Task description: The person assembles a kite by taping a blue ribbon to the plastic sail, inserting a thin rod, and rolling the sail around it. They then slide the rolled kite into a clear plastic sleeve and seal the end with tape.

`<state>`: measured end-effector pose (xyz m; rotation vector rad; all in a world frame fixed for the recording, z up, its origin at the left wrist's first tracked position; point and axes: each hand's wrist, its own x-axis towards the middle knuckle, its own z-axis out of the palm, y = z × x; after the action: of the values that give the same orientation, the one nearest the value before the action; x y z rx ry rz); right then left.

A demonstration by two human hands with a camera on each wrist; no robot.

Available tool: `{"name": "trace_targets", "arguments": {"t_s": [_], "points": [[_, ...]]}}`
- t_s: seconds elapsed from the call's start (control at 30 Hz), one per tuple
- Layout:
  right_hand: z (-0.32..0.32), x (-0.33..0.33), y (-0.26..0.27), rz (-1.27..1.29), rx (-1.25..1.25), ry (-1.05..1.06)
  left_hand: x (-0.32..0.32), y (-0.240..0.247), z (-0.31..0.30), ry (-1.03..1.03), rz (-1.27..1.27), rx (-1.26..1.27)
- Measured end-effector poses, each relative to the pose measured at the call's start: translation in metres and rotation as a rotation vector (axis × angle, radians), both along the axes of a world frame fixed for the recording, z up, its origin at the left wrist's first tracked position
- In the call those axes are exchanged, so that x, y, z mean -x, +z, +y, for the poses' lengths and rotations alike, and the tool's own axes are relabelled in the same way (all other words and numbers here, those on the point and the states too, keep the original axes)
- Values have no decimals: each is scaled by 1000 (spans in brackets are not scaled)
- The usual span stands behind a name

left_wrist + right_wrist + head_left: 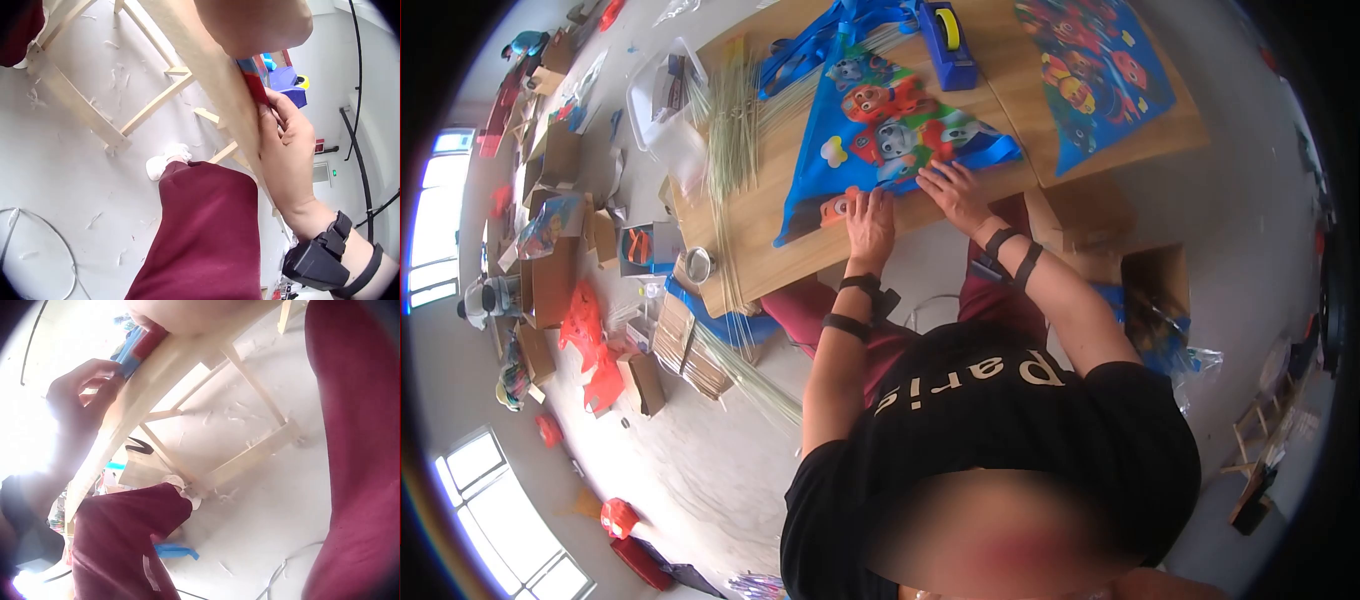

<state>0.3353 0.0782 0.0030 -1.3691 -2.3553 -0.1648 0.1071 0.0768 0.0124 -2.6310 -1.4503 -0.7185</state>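
Observation:
A triangular blue kite (818,150) printed with cartoon dogs lies on the wooden table (990,110), its lower edge towards me. My left hand (869,228) is at that edge, and in the right wrist view its thumb and fingers pinch a blue part of it (129,366). A little to the right, my right hand (955,195) also holds the edge; the left wrist view shows its thumb under a red strip (255,85) and its fingers over it. Blue ribbons (800,62) trail from the kite's far end.
A blue tape dispenser (948,60) with yellow tape stands behind the kite. Another printed kite (1110,90) lies at right. Thin pale sticks (735,130) and a tape roll (698,264) are on the left side, near a clear plastic bin (650,125). Cardboard boxes (1155,290) sit on the floor.

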Motion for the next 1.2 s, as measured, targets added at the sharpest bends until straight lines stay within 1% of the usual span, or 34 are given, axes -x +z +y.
{"name": "trace_targets", "arguments": {"t_s": [0.03,0.1,0.13,0.17,0.2,0.23,0.27,0.33,0.37,0.43,0.5,0.57,0.6,0.67,0.8,0.87,0.93,1.0,1.1,1.17,1.2], "points": [[1,-1,4,-1,0,-9,0,2,1,21,-30,-16],[5,-4,13,15,16,46,0,6,3,39,-63,-30],[9,-6,17,14,16,44,0,9,4,67,-49,25],[16,-10,22,23,105,81,-1,12,5,98,-35,80],[25,-13,26,32,194,120,-1,14,7,101,-34,81],[35,-15,33,33,196,124,-2,20,12,129,-25,166],[46,-18,40,-2,278,136,-2,22,16,157,-15,251],[69,-21,53,-73,438,160,-3,24,26,183,-49,278],[80,-22,63,-99,583,159,-3,23,30,206,-85,303],[102,-21,60,-100,641,207,-2,22,37,219,-105,306],[115,-19,58,-67,684,212,-2,20,41,234,-128,306],[124,-13,58,-30,759,248,-2,20,42,257,-197,352],[127,-13,59,-37,807,219,-1,19,44,262,-196,353],[132,-11,52,-57,797,213,0,16,47,289,-204,406],[137,-10,45,-106,803,196,1,16,49,282,-216,421],[132,-8,52,-134,803,174,1,17,47,263,-198,294],[127,-6,58,-162,800,152,1,15,47,270,-199,303],[124,-3,63,-231,737,127,0,11,46,278,-200,313],[121,-4,59,-216,677,140,-2,9,46,320,-187,278],[123,-5,58,-212,693,133,-2,15,44,405,-78,299],[124,-5,57,-207,710,127,-2,17,43,404,-77,298]]}}
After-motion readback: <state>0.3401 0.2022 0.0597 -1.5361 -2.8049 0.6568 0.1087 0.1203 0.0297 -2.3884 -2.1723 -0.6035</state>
